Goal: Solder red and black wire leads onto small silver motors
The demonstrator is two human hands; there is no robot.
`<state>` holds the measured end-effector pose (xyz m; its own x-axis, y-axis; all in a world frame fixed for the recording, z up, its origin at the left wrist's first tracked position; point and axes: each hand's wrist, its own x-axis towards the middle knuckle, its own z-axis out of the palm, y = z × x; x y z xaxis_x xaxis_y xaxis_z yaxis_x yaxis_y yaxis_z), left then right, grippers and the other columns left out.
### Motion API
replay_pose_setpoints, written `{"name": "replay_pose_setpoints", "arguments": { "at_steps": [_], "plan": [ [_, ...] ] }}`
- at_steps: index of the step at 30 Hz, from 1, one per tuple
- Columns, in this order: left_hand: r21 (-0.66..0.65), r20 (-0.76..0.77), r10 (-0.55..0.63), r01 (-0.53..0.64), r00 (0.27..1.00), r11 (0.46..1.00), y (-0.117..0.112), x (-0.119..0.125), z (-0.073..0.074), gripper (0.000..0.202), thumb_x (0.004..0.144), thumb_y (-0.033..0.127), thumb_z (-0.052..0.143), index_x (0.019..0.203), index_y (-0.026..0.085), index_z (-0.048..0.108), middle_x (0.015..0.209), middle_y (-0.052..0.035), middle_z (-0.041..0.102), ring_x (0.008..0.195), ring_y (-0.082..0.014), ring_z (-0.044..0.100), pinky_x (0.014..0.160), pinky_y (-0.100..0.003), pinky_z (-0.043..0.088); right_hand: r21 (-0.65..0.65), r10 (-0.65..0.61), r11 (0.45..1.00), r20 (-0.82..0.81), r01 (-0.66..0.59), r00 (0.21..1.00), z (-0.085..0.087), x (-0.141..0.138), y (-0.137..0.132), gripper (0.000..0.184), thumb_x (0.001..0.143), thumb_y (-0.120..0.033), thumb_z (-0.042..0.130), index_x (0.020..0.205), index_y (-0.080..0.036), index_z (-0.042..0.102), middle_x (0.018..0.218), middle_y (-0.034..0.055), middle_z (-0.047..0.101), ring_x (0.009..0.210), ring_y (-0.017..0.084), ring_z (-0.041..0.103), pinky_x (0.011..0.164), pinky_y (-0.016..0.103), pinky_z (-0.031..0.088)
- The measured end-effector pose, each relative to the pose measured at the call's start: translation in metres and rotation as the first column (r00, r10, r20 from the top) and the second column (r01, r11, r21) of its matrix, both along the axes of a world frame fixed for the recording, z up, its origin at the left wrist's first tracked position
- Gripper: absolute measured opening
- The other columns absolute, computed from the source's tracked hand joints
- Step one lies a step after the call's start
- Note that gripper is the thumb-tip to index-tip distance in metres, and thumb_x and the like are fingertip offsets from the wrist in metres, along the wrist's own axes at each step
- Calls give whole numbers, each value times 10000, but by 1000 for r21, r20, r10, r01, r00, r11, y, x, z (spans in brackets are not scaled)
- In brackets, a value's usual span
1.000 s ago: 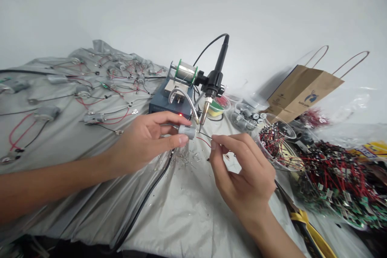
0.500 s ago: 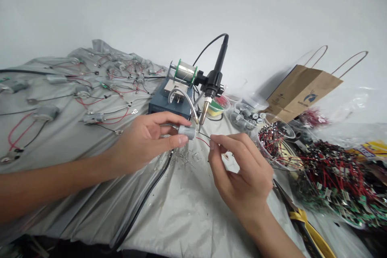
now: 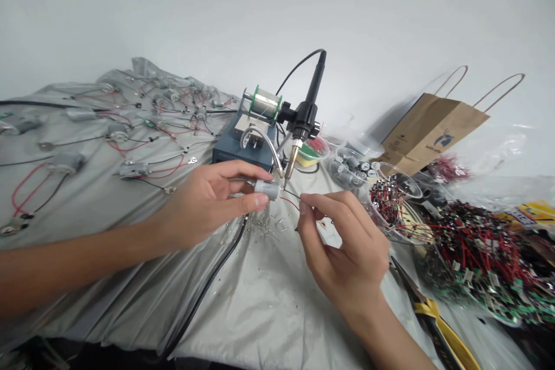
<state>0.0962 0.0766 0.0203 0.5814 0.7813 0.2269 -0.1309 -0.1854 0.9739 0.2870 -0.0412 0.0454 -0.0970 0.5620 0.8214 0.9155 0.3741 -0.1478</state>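
My left hand (image 3: 208,201) pinches a small silver DC motor (image 3: 266,189) between thumb and fingers, just below the tip of a soldering iron (image 3: 295,150). The iron stands fixed in a black holder, its tip beside the motor's end. My right hand (image 3: 344,248) pinches a thin black wire (image 3: 291,192) whose far end reaches toward the iron tip and motor. A red wire (image 3: 289,203) runs close by. Behind the iron sit a solder spool (image 3: 265,104) and a blue soldering station (image 3: 229,153).
Wired motors (image 3: 67,163) lie across a grey cloth (image 3: 130,295) at the left. Transparent cups (image 3: 351,167) hold small components. A heap of red-and-black wired parts (image 3: 481,254) fills the right, beside yellow-handled pliers (image 3: 436,315) and a paper bag (image 3: 429,130).
My right hand has edged slightly left, bringing the black wire nearer the motor. My left hand holds nearly still, and the whole view has shifted slightly.
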Motion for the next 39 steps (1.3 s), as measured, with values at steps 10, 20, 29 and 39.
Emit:
{"name": "replay_pose_setpoints", "arguments": {
  "at_steps": [10,20,29,39],
  "plan": [
    [26,16,-21,20,1000,999,2,-1,-3,223,889,294,869,1108,268,829,602,100,491,542,-61,400,530,-143,370,-41,7,999,-68,-9,998,2,-2,-3,118,969,-38,673,1014,-124,741,807,24,677,738,130,646,696,295,521],
    [-18,52,-56,57,997,998,2,-2,-5,254,895,276,870,1141,232,822,864,4,735,807,-122,654,679,-172,509,-61,8,998,-101,-14,995,1,-3,-4,129,974,-46,672,1037,-138,738,818,18,680,759,121,654,721,281,528],
    [-51,36,-85,87,996,995,2,-3,-7,281,903,349,872,1162,258,812,910,-8,793,849,-138,697,727,-194,546,-60,19,998,-102,-25,995,1,0,-5,116,978,-58,666,1020,-147,727,791,10,672,741,123,642,707,283,516],
    [-50,19,-63,64,998,997,-1,-5,-12,333,876,442,890,1152,276,808,832,1,781,768,-151,672,693,-244,521,-74,17,997,-76,-23,997,4,-1,-7,104,978,-71,644,994,-160,694,771,-5,635,717,122,607,684,287,478]
  ]
}}
